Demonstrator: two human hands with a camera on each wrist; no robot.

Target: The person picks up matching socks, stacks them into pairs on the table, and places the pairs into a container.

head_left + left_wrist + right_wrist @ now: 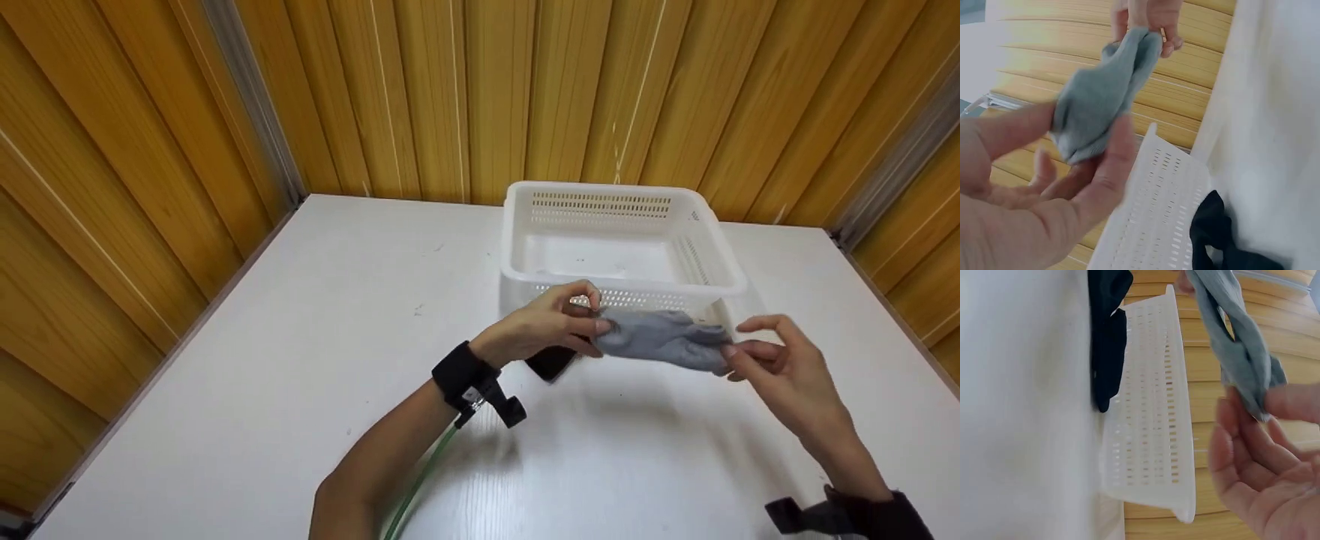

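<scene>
A grey sock (660,339) is stretched sideways between both hands, raised over the table in front of the basket. My left hand (547,324) pinches one end between thumb and fingers, as the left wrist view shows with the sock (1095,101) close up. At the other end, my right hand (787,379) grips the tip with thumb and fingertips; in the right wrist view the sock (1235,337) hangs in folds with a gap along it. A dark sock-like cloth (551,364) lies on the table below my left hand, partly covered by it.
Behind the hands stands a white slotted plastic basket (622,283) on the white table (337,315). Yellow wood-look panels (495,97) close off the back and sides. A green cable (424,476) runs along my left forearm from the wrist camera.
</scene>
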